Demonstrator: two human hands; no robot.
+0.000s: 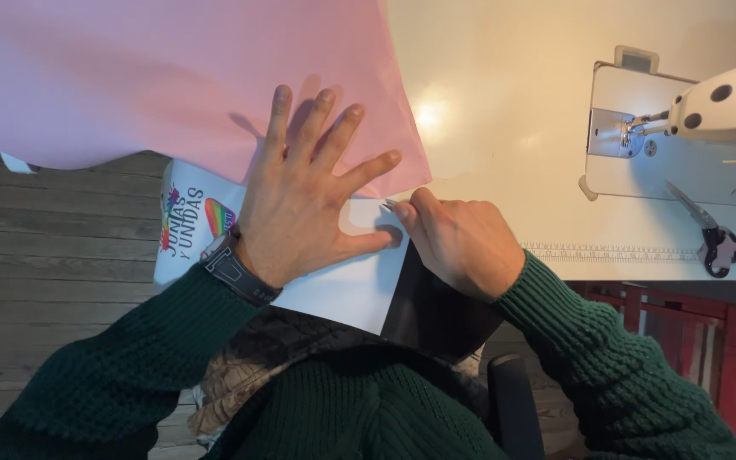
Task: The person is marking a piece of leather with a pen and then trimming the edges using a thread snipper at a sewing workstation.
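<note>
My left hand (304,192) lies flat with fingers spread, pressing on a pink fabric sheet (172,77) and a white sheet (342,285) beneath it. A dark watch sits on that wrist. My right hand (457,238) is closed, pinching a small thin object at the white sheet's corner, right next to my left thumb; what it pinches is too small to tell. A black panel (428,311) lies under my right hand. A white piece with a colourful rainbow print (193,221) pokes out left of my left wrist.
A cream worktable (504,128) holds a white sewing machine (709,111) at the right. Black-handled scissors (709,234) lie on the table near a printed ruler strip (606,252) along the edge. Red frame bars (700,341) stand below. Grey wooden floor (53,273) shows at the left.
</note>
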